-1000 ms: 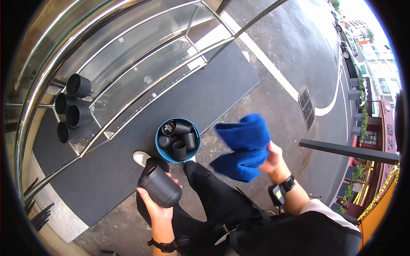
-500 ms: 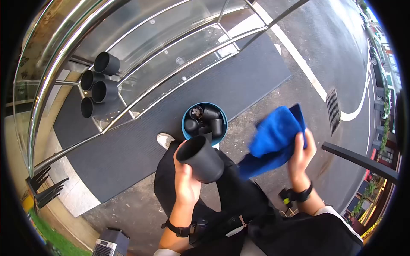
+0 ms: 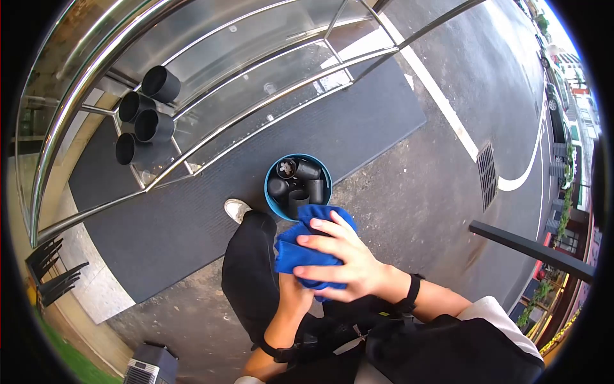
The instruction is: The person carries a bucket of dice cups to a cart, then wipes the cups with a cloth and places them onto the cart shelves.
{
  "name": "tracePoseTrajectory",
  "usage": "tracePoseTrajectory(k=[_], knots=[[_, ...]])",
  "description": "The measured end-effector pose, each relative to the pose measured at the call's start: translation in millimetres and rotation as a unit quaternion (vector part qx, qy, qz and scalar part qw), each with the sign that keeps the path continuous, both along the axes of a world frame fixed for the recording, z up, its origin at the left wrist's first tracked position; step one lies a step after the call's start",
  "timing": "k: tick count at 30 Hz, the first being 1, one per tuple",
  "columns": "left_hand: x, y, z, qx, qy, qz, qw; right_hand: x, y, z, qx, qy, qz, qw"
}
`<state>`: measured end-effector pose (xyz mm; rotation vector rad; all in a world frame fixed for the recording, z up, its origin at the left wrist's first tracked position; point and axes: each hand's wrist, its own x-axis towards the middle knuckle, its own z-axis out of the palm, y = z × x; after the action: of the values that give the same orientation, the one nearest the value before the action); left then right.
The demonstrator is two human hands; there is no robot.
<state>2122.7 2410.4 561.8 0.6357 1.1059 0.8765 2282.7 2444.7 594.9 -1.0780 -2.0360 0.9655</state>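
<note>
A blue cloth (image 3: 291, 253) is bunched in front of me, draped over the mouth of the black cup, which it now hides. My left hand (image 3: 296, 297) grips that cup from below, its fingers mostly covered. Spread across the top of the cloth, my right hand (image 3: 352, 262) presses it down with bent fingers. Just beyond the hands stands a round bucket with a blue rim (image 3: 267, 185), holding several black cups (image 3: 314, 191). One of them has a pale patterned mark inside.
A metal rack with shiny rails (image 3: 249, 114) stands on a dark mat (image 3: 192, 224), with several black cups (image 3: 153, 125) at its left end. To the right are a drain grate (image 3: 487, 176) and a dark bar (image 3: 531, 249). A grey box-shaped unit (image 3: 151, 365) sits at bottom left.
My right hand has swung left, bringing the cloth from the right side onto the cup. The cup, in plain sight before, is covered now. The view has shifted slightly.
</note>
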Motion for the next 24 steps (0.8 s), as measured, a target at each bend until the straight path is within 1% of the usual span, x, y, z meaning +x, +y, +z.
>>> tracePoseTrajectory(k=[1,2,3,4,5,6,7,8,9,10,11,12,13,14,15,16,18,19,20,21,22,24], knots=[[-5.0,1.3,-2.5,0.076,0.066,-0.015,0.995,0.3,-4.2,-12.6,0.024,0.054,-0.030,0.998],[-6.5,-0.5,2.7,0.097,0.087,-0.008,0.991,-1.6,-11.5,-26.8,0.064,0.114,-0.083,0.988],[-7.4,4.0,5.7,0.106,0.071,0.005,0.992,-9.2,-13.2,-26.4,0.005,0.188,-0.171,0.967],[-8.5,3.9,7.4,0.111,0.056,0.017,0.992,-18.1,-16.0,-23.7,-0.058,0.258,-0.257,0.929],[-7.4,-1.4,8.2,0.114,0.022,0.040,0.992,-23.5,-19.3,-18.0,-0.200,0.268,-0.374,0.865],[-6.1,-6.2,9.4,0.120,-0.012,0.061,0.991,-24.1,-6.5,-18.1,-0.335,0.421,-0.403,0.740],[-9.2,-6.7,11.2,0.168,-0.032,0.033,0.985,-20.2,1.3,-22.5,-0.418,0.516,-0.379,0.645],[-10.3,-0.2,10.3,0.261,0.001,0.006,0.965,-15.0,5.8,-26.1,-0.491,0.597,-0.346,0.533],[-9.4,14.5,11.6,0.351,0.034,-0.019,0.935,-10.0,11.7,-14.9,-0.551,0.648,-0.252,0.461],[-10.0,24.7,14.4,0.439,0.065,-0.042,0.895,-8.8,8.8,-7.1,-0.534,0.597,-0.211,0.560],[-14.0,28.4,22.0,0.425,0.099,-0.072,0.897,-8.6,1.5,-0.5,-0.510,0.538,-0.168,0.650],[-20.2,4.2,9.4,0.347,0.113,-0.073,0.928,-8.0,-3.3,4.6,-0.480,0.471,-0.125,0.729],[-26.4,-19.7,-3.1,0.266,0.123,-0.072,0.953,-17.4,-1.8,4.1,-0.421,0.490,-0.100,0.756],[-24.3,-25.3,-5.9,0.142,0.039,-0.043,0.988,-10.8,-0.7,10.3,-0.381,0.429,-0.099,0.813],[-22.3,-31.3,-8.5,0.015,-0.042,0.013,0.999,-8.5,-4.2,17.2,-0.372,0.395,-0.115,0.832],[-13.5,-11.7,17.5,-0.084,-0.161,0.113,0.977,-8.2,-7.0,22.4,-0.362,0.360,-0.127,0.851],[-10.1,-8.8,21.4,-0.139,-0.221,0.218,0.940,-15.0,-15.0,21.8,-0.316,0.359,-0.178,0.860],[-8.6,-6.1,23.9,-0.151,-0.225,0.244,0.931,-17.2,-23.0,16.6,-0.293,0.360,-0.202,0.862],[-8.1,-4.0,23.5,-0.131,-0.213,0.243,0.937,-20.5,-29.6,13.7,-0.270,0.361,-0.226,0.863],[-7.2,-2.8,21.5,-0.090,-0.182,0.228,0.952,-29.0,-31.9,12.5,-0.239,0.370,-0.280,0.853],[-5.2,-0.4,18.9,-0.036,-0.142,0.208,0.967,-35.5,-33.1,12.0,-0.237,0.355,-0.319,0.846],[1.8,5.1,9.8,0.128,-0.032,0.159,0.978,-43.3,-34.8,11.9,-0.234,0.321,-0.394,0.829]])
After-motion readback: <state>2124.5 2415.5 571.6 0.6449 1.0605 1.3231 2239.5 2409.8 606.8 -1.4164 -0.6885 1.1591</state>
